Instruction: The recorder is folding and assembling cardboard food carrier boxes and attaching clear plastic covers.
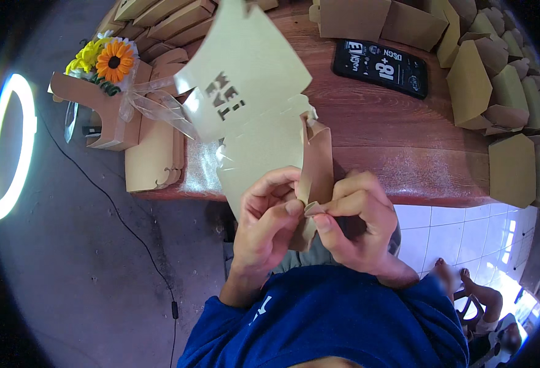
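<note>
A partly folded cardboard box blank [260, 133] with cut-out lettering stands up in front of me, its broad panels spread over the near edge of the table. My left hand [270, 221] grips its folded side wall near the lower end. Between the thumb and fingertips of my right hand [359, 218] is a small curled cardboard flap [314, 209] on that same wall. The two hands are close together, fingertips almost touching. Part of the blank behind my left hand is hidden.
On the wooden table [412, 161] lie a dark tablet-like object [380, 68], stacked flat blanks [152, 161] and a box with artificial flowers [113, 60]. Several folded boxes [467, 87] line the right side. A ring light [12, 147] glows at left; another person [483, 299] sits at lower right.
</note>
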The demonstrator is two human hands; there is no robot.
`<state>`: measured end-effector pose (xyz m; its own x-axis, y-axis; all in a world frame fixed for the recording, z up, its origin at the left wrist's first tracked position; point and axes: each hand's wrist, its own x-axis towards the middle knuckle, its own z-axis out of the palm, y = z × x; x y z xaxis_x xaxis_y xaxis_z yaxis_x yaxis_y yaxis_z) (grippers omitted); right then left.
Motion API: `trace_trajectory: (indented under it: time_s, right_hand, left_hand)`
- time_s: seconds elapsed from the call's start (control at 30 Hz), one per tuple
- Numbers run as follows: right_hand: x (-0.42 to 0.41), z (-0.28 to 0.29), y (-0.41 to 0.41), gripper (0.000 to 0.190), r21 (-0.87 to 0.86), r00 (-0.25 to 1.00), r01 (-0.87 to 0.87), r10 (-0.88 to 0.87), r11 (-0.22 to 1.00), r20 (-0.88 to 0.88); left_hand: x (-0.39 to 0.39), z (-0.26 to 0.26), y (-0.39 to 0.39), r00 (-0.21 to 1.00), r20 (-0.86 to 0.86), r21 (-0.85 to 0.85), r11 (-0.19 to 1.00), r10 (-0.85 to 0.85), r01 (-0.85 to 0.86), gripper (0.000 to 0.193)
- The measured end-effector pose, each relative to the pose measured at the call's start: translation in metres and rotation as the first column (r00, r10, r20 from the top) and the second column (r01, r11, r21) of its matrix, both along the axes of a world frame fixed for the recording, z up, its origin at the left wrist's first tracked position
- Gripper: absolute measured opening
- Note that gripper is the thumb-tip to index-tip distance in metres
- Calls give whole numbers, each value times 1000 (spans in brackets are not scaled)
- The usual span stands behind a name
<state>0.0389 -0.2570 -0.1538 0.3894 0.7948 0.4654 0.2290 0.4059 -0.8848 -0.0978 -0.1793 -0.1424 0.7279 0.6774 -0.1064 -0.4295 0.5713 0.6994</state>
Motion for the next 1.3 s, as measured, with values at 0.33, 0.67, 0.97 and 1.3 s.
trace_trajectory:
  time_s: [0.33,0.67,0.97,1.3]
  right_hand:
    - [-11,20,11,19,190,979,201,-205,961,4]
    - [-16,27,12,22,201,968,245,-227,949,-107]
    - [-15,31,12,19,164,972,212,-225,963,65]
    - [-16,38,12,20,138,955,262,-277,955,105]
  left_hand:
    - [16,10,-4,967,195,233,950,161,-205,30]
    - [22,17,-5,936,241,510,787,257,-348,26]
    - [26,11,-5,921,248,583,713,300,-389,24]
    - [22,-4,0,942,249,632,700,224,-333,27]
